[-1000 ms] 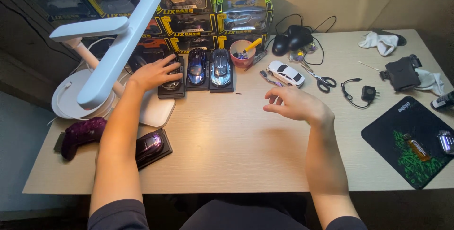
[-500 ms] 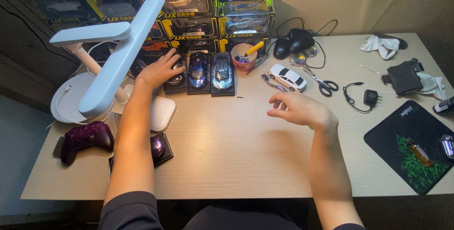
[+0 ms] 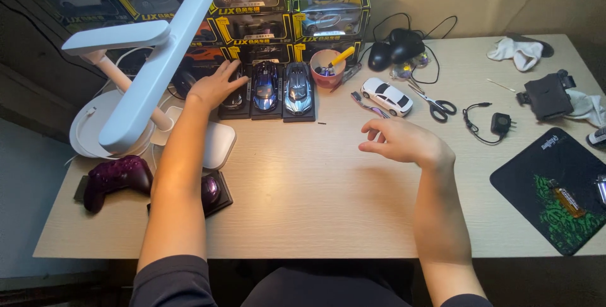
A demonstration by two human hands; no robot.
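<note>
Head view shows the left hand [image 3: 218,86] resting with spread fingers on a dark model car on a black base [image 3: 235,97], just beside two blue ones, while the right hand [image 3: 404,143] hovers loosely open, holding nothing, near a white toy car [image 3: 387,95].

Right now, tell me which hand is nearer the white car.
Right. The right hand hovers just below the white car; the left hand is far off to its left, on the dark car.
</note>
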